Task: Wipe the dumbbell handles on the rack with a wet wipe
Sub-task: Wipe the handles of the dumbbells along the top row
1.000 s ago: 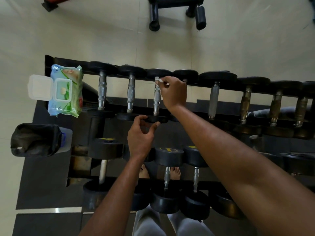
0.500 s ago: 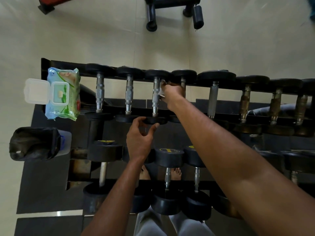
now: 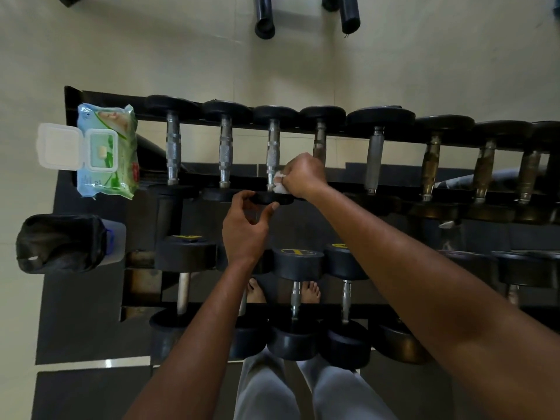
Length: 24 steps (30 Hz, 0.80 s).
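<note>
Several dumbbells lie across the top tier of the black rack (image 3: 100,97). The third one from the left has a silver knurled handle (image 3: 273,147). My right hand (image 3: 303,175) grips a white wet wipe (image 3: 280,183) against the near end of that handle. My left hand (image 3: 245,227) holds the near black head (image 3: 271,198) of the same dumbbell between thumb and fingers. Further right, the handles (image 3: 430,165) look brown and tarnished.
A blue-green wet wipe pack (image 3: 106,150) with its lid flipped open lies on the rack's left end. A bin lined with a black bag (image 3: 60,242) stands at the left. Larger dumbbells (image 3: 297,265) fill the lower tier. My bare feet (image 3: 312,292) show beneath.
My right hand has slid with the wipe from the far end of the third handle down to its near end. My left hand stays on the near head.
</note>
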Tool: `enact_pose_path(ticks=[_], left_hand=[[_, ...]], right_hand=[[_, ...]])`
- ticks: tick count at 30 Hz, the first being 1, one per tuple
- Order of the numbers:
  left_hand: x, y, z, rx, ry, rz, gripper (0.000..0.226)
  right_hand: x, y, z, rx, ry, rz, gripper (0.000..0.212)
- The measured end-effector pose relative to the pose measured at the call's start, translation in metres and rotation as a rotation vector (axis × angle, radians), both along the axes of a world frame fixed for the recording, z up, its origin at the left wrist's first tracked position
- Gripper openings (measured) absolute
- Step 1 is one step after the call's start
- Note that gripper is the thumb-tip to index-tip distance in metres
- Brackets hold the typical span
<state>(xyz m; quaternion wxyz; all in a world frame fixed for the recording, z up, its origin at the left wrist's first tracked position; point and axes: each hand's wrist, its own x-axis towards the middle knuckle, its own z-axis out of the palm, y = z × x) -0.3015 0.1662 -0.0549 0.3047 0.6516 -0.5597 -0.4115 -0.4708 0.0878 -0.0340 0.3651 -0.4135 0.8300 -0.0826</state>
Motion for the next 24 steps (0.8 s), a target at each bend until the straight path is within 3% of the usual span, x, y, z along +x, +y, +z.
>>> enact_pose_path(ticks=[3, 5, 9, 12, 16, 24], left_hand=[[0.001, 0.0, 0.0, 0.003, -0.006, -0.008, 0.053], [0.001, 0.0, 0.0, 0.006, -0.01, -0.01, 0.053], [0.003, 0.001, -0.002, 0.017, -0.006, -0.006, 0.052], [0.003, 0.001, -0.002, 0.034, 0.005, 0.003, 0.054], [0.003, 0.003, -0.004, 0.059, 0.02, 0.023, 0.056], [0.004, 0.001, -0.006, 0.077, -0.003, 0.021, 0.059]], right_hand=[[0.003, 0.003, 0.009, 0.031, 0.161, 0.212, 0.01], [-0.003, -0.005, 0.021, 0.018, 0.15, 0.313, 0.008], [-0.017, -0.044, 0.057, -0.235, 0.132, 0.516, 0.019], [-0.013, -0.074, 0.067, -0.334, 0.319, 0.792, 0.018], [0.003, -0.074, 0.058, -0.286, 0.647, 1.14, 0.023], [0.015, -0.094, 0.068, -0.117, 0.554, 1.07, 0.021]])
